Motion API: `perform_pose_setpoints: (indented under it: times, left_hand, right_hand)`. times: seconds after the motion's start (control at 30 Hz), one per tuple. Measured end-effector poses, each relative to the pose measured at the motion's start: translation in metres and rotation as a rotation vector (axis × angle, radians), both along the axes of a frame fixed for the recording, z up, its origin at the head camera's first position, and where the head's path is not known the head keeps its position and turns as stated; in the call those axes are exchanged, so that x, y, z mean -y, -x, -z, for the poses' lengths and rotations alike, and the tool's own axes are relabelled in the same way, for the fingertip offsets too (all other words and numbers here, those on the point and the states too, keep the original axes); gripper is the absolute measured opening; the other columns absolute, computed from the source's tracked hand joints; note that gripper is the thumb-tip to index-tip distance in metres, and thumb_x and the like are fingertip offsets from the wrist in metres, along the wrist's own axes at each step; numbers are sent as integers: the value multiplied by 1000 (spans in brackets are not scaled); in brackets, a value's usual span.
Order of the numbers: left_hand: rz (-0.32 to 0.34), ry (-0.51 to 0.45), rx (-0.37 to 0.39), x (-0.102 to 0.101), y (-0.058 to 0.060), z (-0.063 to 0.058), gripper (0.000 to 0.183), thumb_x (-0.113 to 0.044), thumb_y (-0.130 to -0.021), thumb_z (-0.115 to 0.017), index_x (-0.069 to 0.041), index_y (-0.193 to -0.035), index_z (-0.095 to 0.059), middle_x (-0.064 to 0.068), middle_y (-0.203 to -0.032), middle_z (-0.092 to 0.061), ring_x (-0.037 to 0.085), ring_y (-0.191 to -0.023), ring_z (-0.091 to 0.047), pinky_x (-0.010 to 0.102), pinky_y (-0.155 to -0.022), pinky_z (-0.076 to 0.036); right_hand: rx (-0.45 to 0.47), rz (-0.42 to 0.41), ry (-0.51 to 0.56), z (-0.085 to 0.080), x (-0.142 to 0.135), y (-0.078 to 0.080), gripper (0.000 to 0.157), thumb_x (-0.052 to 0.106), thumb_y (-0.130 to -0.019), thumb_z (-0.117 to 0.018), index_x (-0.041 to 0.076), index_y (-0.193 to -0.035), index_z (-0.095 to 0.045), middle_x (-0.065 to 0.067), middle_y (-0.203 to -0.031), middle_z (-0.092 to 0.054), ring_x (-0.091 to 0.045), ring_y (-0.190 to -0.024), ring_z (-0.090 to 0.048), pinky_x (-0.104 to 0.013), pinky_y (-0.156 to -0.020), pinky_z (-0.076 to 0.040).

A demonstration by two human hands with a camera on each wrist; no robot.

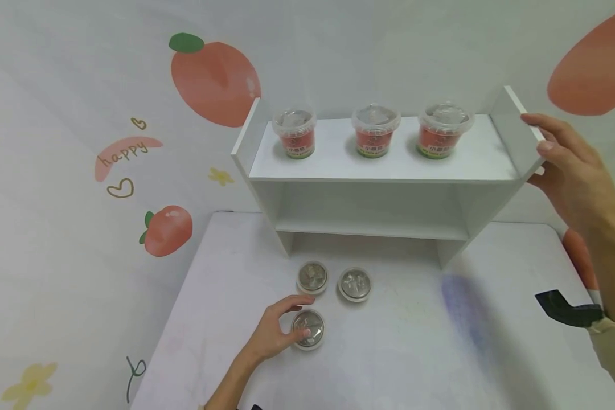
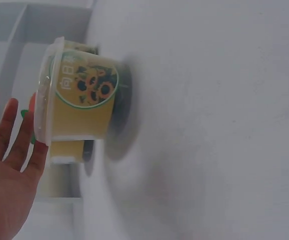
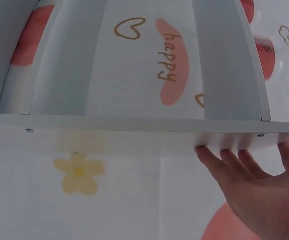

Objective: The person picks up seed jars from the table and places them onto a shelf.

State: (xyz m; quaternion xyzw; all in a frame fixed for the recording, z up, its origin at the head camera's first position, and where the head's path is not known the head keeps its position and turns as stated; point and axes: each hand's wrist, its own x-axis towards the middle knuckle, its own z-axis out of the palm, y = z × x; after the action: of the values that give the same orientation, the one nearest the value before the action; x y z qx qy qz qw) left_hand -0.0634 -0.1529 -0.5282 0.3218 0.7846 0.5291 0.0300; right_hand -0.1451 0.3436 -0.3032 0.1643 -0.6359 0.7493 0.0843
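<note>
In the head view, my left hand (image 1: 271, 333) is at a lidded cup (image 1: 312, 324) standing on the table. The thumb lies over the lid's near part and the fingers reach past its far side, with a gap visible. The left wrist view shows this yellow cup (image 2: 84, 97) with a sunflower label, beside my extended fingers (image 2: 22, 142). Beyond it are a second lidded cup (image 1: 312, 277) and a third lidded cup (image 1: 355, 284). My right hand (image 1: 576, 165) touches the right side panel (image 3: 134, 140) of a white shelf (image 1: 379, 208) with its fingertips.
On the shelf's top board (image 1: 333, 165) stand a left red-labelled cup (image 1: 297, 139), a middle red-labelled cup (image 1: 374, 136) and a right red-labelled cup (image 1: 441, 136). The shelf stands at the back of the white table (image 1: 389, 353), before a fruit-printed wall covering (image 1: 82, 256).
</note>
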Motion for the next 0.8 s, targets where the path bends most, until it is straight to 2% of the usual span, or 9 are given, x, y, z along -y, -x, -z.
perform_pose_setpoints:
  times: [0.2,0.3,0.43,0.57,0.8]
  left_hand:
    - [-24,13,47,2,-6,7,54,-4,-77,-80,-5,-128,-62,10,-128,-65,24,-122,-59,41,-101,-46]
    - [-28,33,75,3,-9,11,56,-8,-77,-81,-7,-129,-61,9,-130,-64,25,-122,-58,41,-103,-45]
    - [-23,69,149,3,-10,14,58,-17,-78,-82,-8,-131,-60,8,-136,-60,23,-128,-54,41,-106,-42]
    - [-14,112,217,3,-10,17,65,-19,-76,-82,-9,-135,-58,9,-142,-55,22,-135,-47,42,-110,-38]
    - [-3,153,288,5,-11,20,78,-16,-70,-86,-13,-141,-52,2,-146,-52,24,-137,-44,45,-111,-36]
  right_hand:
    - [12,-13,35,3,1,2,46,-1,-103,-32,5,-148,-40,-10,-158,-23,-27,-129,-31,-26,-89,-44]
    - [18,-19,47,5,1,3,46,0,-103,-31,6,-148,-40,-9,-157,-23,-26,-129,-31,-25,-88,-45]
    - [25,-18,71,6,2,3,46,1,-103,-30,7,-148,-40,-9,-156,-23,-26,-130,-30,-27,-89,-43]
    - [35,-2,83,4,3,3,47,2,-102,-31,8,-147,-41,-8,-157,-23,-25,-131,-30,-30,-90,-41]
    - [33,28,73,3,7,2,46,4,-101,-34,10,-146,-42,-7,-157,-23,-25,-131,-30,-30,-91,-39]
